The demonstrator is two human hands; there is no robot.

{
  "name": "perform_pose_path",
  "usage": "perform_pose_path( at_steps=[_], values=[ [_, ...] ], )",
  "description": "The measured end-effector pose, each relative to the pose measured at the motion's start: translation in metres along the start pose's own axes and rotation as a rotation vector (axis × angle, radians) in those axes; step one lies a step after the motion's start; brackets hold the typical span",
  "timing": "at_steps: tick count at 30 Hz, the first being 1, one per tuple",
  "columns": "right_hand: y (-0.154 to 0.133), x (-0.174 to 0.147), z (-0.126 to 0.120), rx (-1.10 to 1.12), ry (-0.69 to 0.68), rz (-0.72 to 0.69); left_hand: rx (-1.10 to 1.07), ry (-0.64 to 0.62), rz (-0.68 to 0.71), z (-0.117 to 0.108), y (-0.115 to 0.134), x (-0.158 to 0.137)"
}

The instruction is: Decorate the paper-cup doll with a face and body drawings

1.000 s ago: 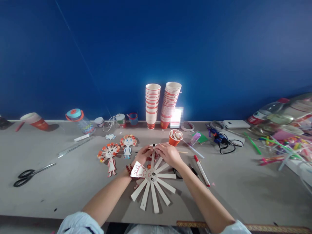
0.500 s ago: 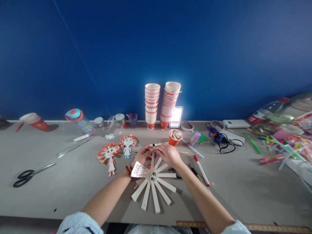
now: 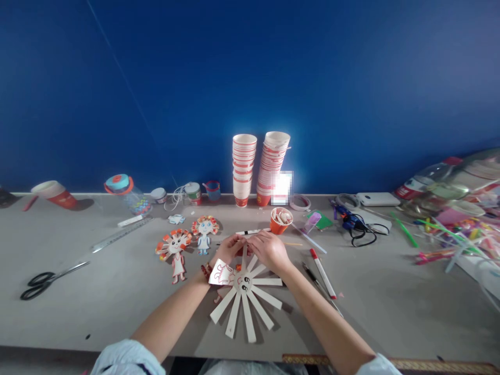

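A paper-cup doll (image 3: pixel 242 282) with a drawn face and long white strips fanned out around it lies in front of me. My left hand (image 3: pixel 231 248) and my right hand (image 3: pixel 269 251) meet at its far side, fingers closed round the end of one strip. The strip's tip is hidden by the fingers. A white paper piece with a red drawn figure (image 3: pixel 222 273) sticks out to the left of the face, by my left wrist. Two finished-looking paper dolls, one in a red-edged dress (image 3: pixel 178 265) and one in blue (image 3: pixel 203 242), lie left of my hands.
Two stacks of paper cups (image 3: pixel 242 172) stand by the wall. An orange cup of scraps (image 3: pixel 280 221) is just beyond my right hand. A red marker (image 3: pixel 323 274) lies to the right, black scissors (image 3: pixel 52 281) far left, a blue glue gun (image 3: pixel 350 217) and bottles (image 3: pixel 429 179) at the right.
My fingers have shifted slightly at the strip's end, and my right hand has drawn down a little. The doll has hardly moved.
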State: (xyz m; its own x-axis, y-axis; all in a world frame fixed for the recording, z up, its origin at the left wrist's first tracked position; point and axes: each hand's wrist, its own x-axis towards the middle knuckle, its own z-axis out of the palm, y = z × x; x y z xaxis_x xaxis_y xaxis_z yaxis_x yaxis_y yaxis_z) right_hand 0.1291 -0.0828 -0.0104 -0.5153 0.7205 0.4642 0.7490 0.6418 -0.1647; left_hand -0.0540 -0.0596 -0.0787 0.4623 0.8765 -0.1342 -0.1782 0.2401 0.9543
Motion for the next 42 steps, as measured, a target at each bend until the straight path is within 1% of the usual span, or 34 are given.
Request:
perform_pose_path(
  at_steps=[5, 7, 10, 16, 23, 26, 29, 34, 39, 42],
  values=[
    [0.000, 0.003, -0.010, 0.045, -0.174, 0.171, 0.020, 0.008, 0.017, 0.003, -0.003, 0.000],
    [-0.001, 0.004, -0.011, 0.051, -0.195, 0.199, 0.028, 0.010, 0.023, 0.004, -0.003, 0.000],
    [-0.002, 0.003, -0.009, 0.045, -0.187, 0.208, 0.045, 0.008, 0.030, 0.004, -0.002, -0.001],
    [0.000, -0.002, 0.000, 0.030, -0.144, 0.186, 0.104, -0.001, 0.021, 0.003, 0.005, -0.004],
    [0.002, -0.005, 0.002, 0.094, -0.038, 0.119, 0.123, -0.017, 0.024, 0.005, 0.012, -0.008],
    [0.004, -0.005, 0.000, 0.134, -0.039, 0.101, 0.111, -0.006, 0.044, 0.007, 0.018, -0.011],
    [0.007, -0.005, -0.001, 0.167, -0.038, 0.047, 0.094, -0.020, 0.055, 0.009, 0.025, -0.014],
    [0.006, -0.003, -0.002, 0.133, -0.019, -0.029, 0.076, -0.058, 0.047, 0.007, 0.027, -0.015],
    [0.004, -0.003, -0.004, 0.121, -0.030, -0.026, 0.085, -0.058, 0.031, 0.004, 0.020, -0.012],
    [0.003, -0.003, -0.007, 0.144, -0.053, 0.015, 0.095, -0.052, 0.032, 0.003, 0.019, -0.011]
  ],
)
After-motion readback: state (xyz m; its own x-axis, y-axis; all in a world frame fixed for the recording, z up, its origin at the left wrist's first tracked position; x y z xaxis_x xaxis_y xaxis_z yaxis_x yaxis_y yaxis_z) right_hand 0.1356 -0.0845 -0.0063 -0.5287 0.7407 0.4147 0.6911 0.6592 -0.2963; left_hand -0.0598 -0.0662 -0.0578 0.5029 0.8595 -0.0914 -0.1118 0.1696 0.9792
